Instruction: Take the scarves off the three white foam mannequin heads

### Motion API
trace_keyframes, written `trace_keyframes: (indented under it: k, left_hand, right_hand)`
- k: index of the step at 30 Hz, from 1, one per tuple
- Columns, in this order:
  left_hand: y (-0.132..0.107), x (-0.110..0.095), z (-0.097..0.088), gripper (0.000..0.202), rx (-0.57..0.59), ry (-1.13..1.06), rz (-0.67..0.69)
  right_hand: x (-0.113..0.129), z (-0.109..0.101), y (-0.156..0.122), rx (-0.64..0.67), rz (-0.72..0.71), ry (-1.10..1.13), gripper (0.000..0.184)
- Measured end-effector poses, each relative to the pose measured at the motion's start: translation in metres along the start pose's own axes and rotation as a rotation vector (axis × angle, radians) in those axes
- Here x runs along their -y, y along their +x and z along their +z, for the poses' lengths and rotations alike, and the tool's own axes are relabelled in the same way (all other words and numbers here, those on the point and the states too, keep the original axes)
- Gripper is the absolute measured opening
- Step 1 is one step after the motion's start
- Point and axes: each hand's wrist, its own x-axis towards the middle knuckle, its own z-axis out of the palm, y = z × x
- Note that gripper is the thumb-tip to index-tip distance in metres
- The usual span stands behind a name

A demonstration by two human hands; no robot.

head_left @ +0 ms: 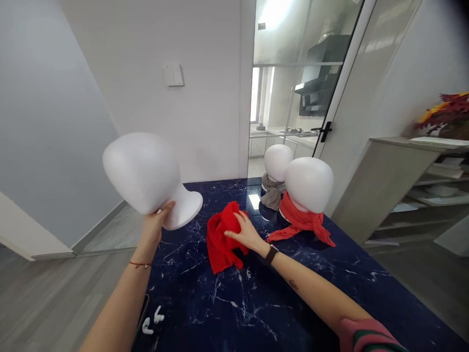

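My left hand [157,221] is closed round the neck of a white foam mannequin head [144,173] and holds it tilted in the air over the left edge of a dark blue marbled table [256,303]. On the table's middle lies a crumpled red scarf [222,237], and my right hand [246,233] grips its right side. Further back stand two more foam heads: the nearer one [309,183] wears a red scarf [302,222], and the one behind it [277,162] wears a grey scarf [271,193].
Two small white earbuds [152,321] lie beside a dark phone at the table's near left corner. A shelf unit [421,190] with flowers [445,111] stands to the right. A glass door [308,83] behind the table leads to a kitchen.
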Motion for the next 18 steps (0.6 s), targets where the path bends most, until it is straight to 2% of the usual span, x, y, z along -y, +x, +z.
trace_keyframes:
  k: [2, 3, 4, 6, 7, 9, 12, 15, 18]
  left_hand:
    - [0.007, 0.023, -0.007, 0.054, -0.051, 0.097, -0.003]
    - [0.011, 0.035, -0.01, 0.056, -0.066, 0.151, -0.008]
    - [0.015, 0.047, -0.013, 0.057, -0.074, 0.206, -0.017]
    - [0.024, 0.068, -0.019, 0.059, -0.068, 0.308, -0.054]
    - [0.028, 0.077, -0.021, 0.059, -0.063, 0.354, -0.07]
    - [0.037, 0.092, -0.025, 0.06, -0.042, 0.421, -0.079]
    - [0.05, 0.105, -0.026, 0.06, -0.014, 0.482, -0.048]
    - [0.063, 0.113, -0.023, 0.058, -0.005, 0.524, -0.031]
    - [0.076, 0.126, -0.015, 0.06, -0.017, 0.544, -0.005]
  right_hand:
    - [0.004, 0.027, -0.004, 0.229, 0.003, -0.158, 0.103]
    - [0.005, 0.038, -0.005, 0.282, -0.023, -0.227, 0.104]
    - [0.005, 0.046, -0.004, 0.299, -0.063, -0.28, 0.098]
    - [0.003, 0.052, 0.007, 0.27, -0.112, -0.317, 0.069]
    - [0.001, 0.052, 0.018, 0.238, -0.089, -0.304, 0.054]
    - [-0.005, 0.044, 0.052, 0.162, 0.017, -0.264, 0.041]
    - [-0.012, 0.028, 0.119, 0.024, 0.141, -0.231, 0.042]
    - [-0.016, 0.02, 0.179, -0.04, 0.164, -0.208, 0.049]
    - [-0.02, 0.029, 0.202, -0.015, 0.206, -0.201, 0.073]
